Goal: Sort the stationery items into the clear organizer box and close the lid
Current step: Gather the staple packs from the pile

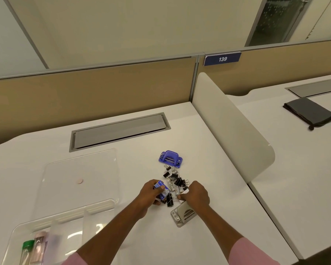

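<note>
Spanning the near side of the white desk (199, 131), the clear organizer box (69, 226) sits at the person's left with its lid (80, 169) thrown flat open behind it, probably so every compartment can be reached from above without a hand sparing itself to hold it up. Two capped tubes (33, 243) already stand in the leftmost compartment; the others look unfilled. Both hands work well to the right of the box, over the loose stationery. The left hand (151, 192) is curled round a small blue box (161, 190), thumb on top, seemingly gathering like items before carrying them across. The right hand (196, 194) is bent down with fingertips pinching a white piece (184, 192) at the pile's edge; what it is I cannot tell. A beige hole punch (182, 215) lies just beside that wrist and a blue hole punch (170, 158) at the far end of the heap, both apparently left until the small things are picked out. Between them the black binder clips (175, 180) lie tangled together, touching, so they will likely come away in clumps.
</note>
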The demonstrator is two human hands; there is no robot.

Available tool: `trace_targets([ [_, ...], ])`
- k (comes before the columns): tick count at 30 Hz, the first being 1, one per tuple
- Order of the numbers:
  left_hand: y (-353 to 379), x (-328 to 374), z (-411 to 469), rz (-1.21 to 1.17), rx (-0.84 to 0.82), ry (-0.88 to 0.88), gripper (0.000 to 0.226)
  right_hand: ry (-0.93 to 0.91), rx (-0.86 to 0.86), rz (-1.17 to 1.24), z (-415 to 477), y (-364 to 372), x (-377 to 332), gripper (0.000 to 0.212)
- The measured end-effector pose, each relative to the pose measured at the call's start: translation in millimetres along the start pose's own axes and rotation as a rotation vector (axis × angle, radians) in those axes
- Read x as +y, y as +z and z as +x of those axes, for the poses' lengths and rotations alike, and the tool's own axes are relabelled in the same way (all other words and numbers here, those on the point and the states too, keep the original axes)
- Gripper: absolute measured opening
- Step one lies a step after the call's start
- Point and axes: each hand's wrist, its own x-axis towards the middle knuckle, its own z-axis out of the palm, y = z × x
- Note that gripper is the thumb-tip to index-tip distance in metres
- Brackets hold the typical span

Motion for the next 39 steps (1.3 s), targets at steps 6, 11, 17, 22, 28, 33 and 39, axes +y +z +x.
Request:
trace_targets([
  [6,-2,5,3,-0.031,-0.004,0.003,0.018,-0.023,0.031,0.094,13,-11,11,0.047],
  [11,-4,12,10,-0.038,0.011,0.017,0.018,-0.163,0.056,0.255,25,-25,-6,0.03],
  [17,-4,22,12,-0.043,0.054,0.035,0.017,-0.439,-0.091,0.303,31,-22,-42,0.016],
  [22,-12,12,14,-0.032,0.108,0.021,0.019,-0.571,-0.116,0.105,42,-8,-45,0.019],
  [28,-17,9,19,-0.054,0.137,0.032,0.023,-0.673,-0.111,-0.079,34,1,-27,0.02],
  [33,-16,8,21,-0.059,0.13,0.048,0.022,-0.733,-0.094,-0.117,31,13,-10,0.02],
  [39,-15,8,23,-0.052,0.126,0.035,0.024,-0.683,0.006,-0.028,32,17,-9,0.023],
])
